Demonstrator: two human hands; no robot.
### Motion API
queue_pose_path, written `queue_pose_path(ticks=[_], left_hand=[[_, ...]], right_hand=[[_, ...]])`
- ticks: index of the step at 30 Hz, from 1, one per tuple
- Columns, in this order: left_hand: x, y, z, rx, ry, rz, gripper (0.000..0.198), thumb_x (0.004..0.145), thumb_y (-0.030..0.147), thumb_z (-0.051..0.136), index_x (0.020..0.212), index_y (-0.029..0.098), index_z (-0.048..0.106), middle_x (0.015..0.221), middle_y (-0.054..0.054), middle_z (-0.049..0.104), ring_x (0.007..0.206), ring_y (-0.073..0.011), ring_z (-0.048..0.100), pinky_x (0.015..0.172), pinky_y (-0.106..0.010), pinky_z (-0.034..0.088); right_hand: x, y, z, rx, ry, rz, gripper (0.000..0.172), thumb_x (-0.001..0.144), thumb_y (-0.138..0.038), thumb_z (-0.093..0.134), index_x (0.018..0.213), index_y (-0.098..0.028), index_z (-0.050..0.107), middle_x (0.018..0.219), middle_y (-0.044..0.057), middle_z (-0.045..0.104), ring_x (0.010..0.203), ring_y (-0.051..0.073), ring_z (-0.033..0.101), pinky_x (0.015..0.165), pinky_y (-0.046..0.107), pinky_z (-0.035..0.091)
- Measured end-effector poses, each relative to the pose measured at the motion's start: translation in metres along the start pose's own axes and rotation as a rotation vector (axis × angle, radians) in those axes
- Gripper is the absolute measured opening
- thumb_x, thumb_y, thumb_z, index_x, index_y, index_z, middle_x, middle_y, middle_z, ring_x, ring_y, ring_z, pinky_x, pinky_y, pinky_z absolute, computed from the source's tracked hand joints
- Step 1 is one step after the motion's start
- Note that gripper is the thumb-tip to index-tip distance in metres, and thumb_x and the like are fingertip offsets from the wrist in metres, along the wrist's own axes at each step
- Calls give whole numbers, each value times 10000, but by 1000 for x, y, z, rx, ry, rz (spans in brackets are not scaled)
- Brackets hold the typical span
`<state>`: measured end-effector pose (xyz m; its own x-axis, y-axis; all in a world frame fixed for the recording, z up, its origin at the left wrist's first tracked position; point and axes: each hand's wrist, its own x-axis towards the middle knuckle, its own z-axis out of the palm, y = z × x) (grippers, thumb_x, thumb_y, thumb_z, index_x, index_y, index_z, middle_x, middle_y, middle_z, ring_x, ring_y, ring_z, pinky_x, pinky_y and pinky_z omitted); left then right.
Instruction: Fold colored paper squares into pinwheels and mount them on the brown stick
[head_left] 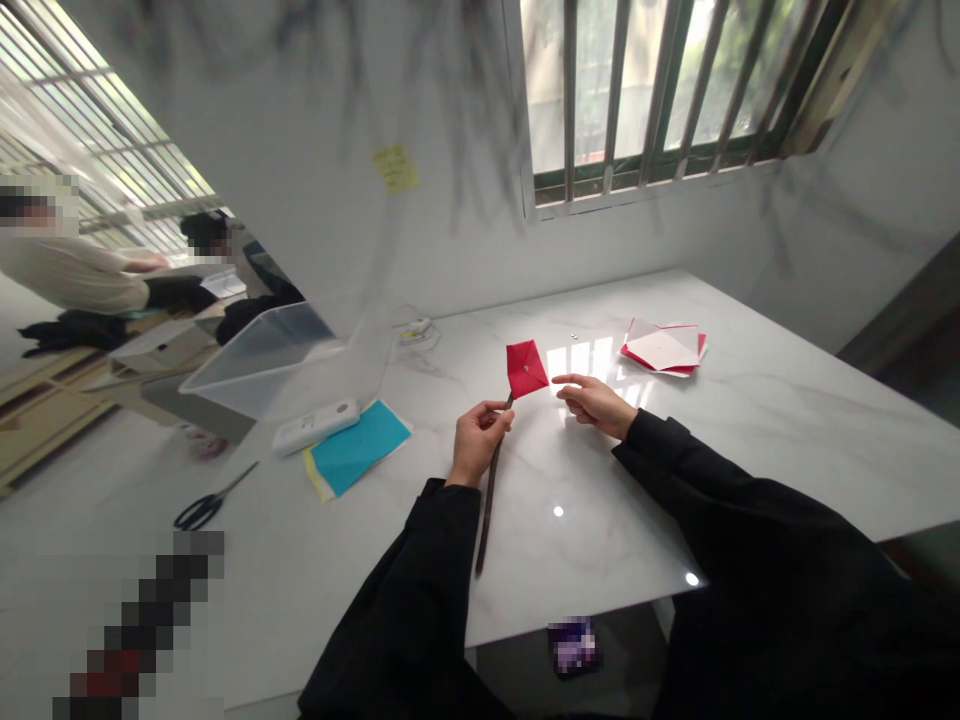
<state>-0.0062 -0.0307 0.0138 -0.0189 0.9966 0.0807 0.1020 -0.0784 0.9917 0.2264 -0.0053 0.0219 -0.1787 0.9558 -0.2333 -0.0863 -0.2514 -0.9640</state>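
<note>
My left hand (480, 438) grips a thin dark brown stick (489, 510) near its upper end, thumb and fingers pressed round it. At the stick's top is a red folded paper square (526, 370) with a small shiny dot at its centre. Just right of the paper is my right hand (592, 402), its index finger stretched toward the square, the other fingers loosely bent; nothing shows in it and it does not touch the paper.
Red and white papers (664, 348) lie at the right. Blue paper (361, 447) over yellow, a white device (318, 427), scissors (214, 503) and a clear bin (262, 360) are on the left. A phone (574, 647) shows below the front edge. Two people are at the far left.
</note>
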Motion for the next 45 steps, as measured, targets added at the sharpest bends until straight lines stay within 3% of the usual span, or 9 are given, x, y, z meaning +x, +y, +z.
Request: queue_pose_path(ticks=[3, 8, 13, 17, 24, 29, 34, 41, 45], left_hand=[[-1, 1, 0, 6, -14, 1, 408, 708, 471, 830, 945, 154, 729, 645, 0, 663, 569, -118, 555, 569, -237, 388], [1, -1, 0, 6, -4, 1, 422, 709, 479, 834, 956, 153, 731, 649, -3, 670, 572, -123, 572, 573, -240, 400], [2, -2, 0, 8, 2, 3, 428, 701, 484, 840, 951, 152, 735, 650, -6, 677, 574, -127, 582, 573, -241, 410], [1, -2, 0, 4, -2, 1, 417, 700, 477, 840, 943, 156, 735, 644, -3, 672, 587, -130, 590, 581, -240, 417], [1, -1, 1, 17, -7, 5, 429, 700, 492, 835, 937, 148, 736, 644, -7, 669, 597, -132, 593, 591, -244, 430], [1, 0, 1, 15, 0, 0, 420, 697, 482, 841, 937, 154, 738, 638, -4, 668, 605, -138, 602, 597, -245, 436], [1, 0, 1, 14, -4, -1, 408, 703, 474, 839, 941, 158, 738, 646, -5, 673, 600, -135, 599, 592, -243, 432], [1, -1, 1, 13, -12, 1, 425, 696, 500, 839, 933, 162, 737, 651, -11, 680, 611, -147, 621, 600, -251, 444], [1, 0, 3, 14, -2, 3, 410, 696, 479, 839, 935, 163, 733, 639, -7, 674, 613, -149, 619, 602, -253, 445]], right_hand=[[3, 0, -8, -110, 12, -25, 583, 767, -215, 667, 1339, -158, 574, 599, -87, 449, 473, 69, 287, 455, 215, 183], [-1, 2, -13, -272, -554, 104, 170, 769, -305, 688, 828, -146, 692, 509, -93, 312, 456, 56, 208, 447, 222, 125], [5, 4, -10, -186, -190, 2, 174, 768, -252, 656, 913, -156, 663, 532, -94, 322, 468, 60, 210, 446, 216, 121], [7, 1, -12, -158, 52, -13, 585, 780, -197, 652, 1358, -155, 568, 562, -95, 409, 465, 69, 253, 451, 213, 168], [-4, 1, -12, -274, -699, 91, 332, 787, -316, 692, 1037, -106, 755, 568, -80, 376, 476, 59, 249, 452, 218, 181], [2, 3, -8, -172, -273, 3, 255, 775, -252, 657, 1000, -144, 710, 558, -100, 295, 481, 64, 208, 446, 215, 130], [5, -1, -10, -58, 50, 11, 670, 792, -179, 640, 1445, -134, 499, 591, -86, 426, 484, 74, 284, 448, 209, 168], [-8, 1, -5, -190, -810, 174, 444, 787, -336, 778, 1162, -102, 730, 582, -73, 420, 505, 70, 322, 468, 218, 203], [-2, 3, -4, -23, -427, 36, 386, 784, -321, 739, 1103, -106, 711, 598, -86, 357, 518, 66, 251, 464, 218, 140]])
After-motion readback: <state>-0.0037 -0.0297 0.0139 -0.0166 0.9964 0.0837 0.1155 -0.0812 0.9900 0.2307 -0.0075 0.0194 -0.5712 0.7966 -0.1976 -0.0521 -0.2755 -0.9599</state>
